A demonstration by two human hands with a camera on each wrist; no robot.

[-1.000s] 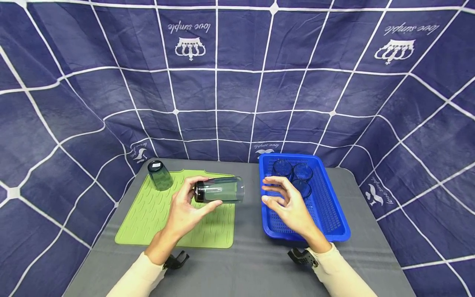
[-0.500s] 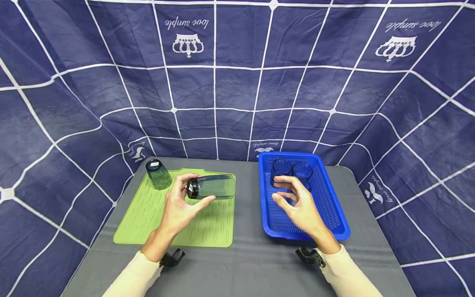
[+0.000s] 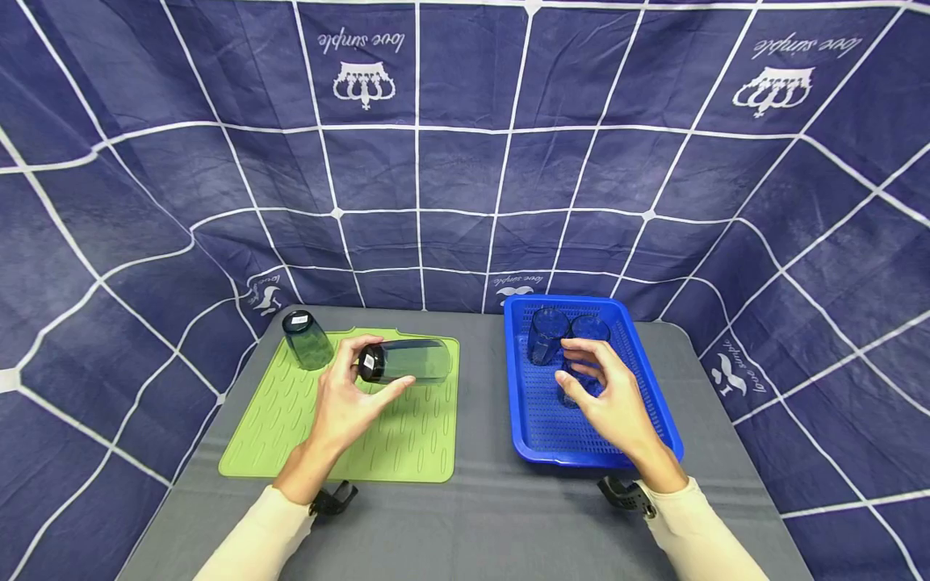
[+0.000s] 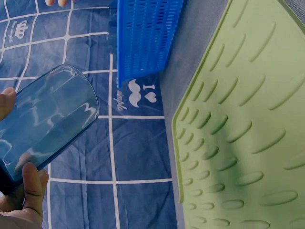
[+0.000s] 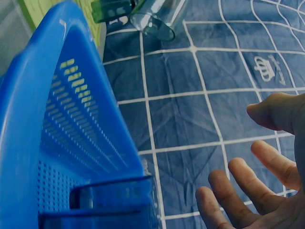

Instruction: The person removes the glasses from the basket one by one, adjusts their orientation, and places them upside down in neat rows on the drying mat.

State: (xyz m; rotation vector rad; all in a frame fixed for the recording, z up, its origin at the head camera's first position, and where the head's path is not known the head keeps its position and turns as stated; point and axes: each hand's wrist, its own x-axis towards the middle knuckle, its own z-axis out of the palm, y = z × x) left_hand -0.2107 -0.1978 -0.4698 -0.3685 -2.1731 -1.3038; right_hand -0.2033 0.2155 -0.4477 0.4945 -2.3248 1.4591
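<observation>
My left hand (image 3: 349,403) holds a dark-tinted drinking glass (image 3: 414,361) by its thick base, thumb on the near side and fingers on the far side. The glass lies nearly level above the green mat (image 3: 392,444), its mouth toward the right. In the left wrist view the same glass (image 4: 52,114) shows its clear rim. Over the blue basket (image 3: 514,403) hovers my right hand (image 3: 613,403), fingers loosely bent with nothing between them. Near its fingertips are glasses in the basket: one at the back left (image 3: 546,343), another beside it (image 3: 590,327), and a third partly hidden behind the hand.
Upside down at the mat's back left corner stands another dark glass (image 3: 308,343), a white label on its base. A grey tabletop (image 3: 483,452) separates mat and basket. Dark blue cloth (image 3: 458,169) with white lines hangs behind and at both sides.
My left hand has carried the glass left, from the mat's right edge to over the mat. My right hand has moved right, farther over the basket, still holding nothing.
</observation>
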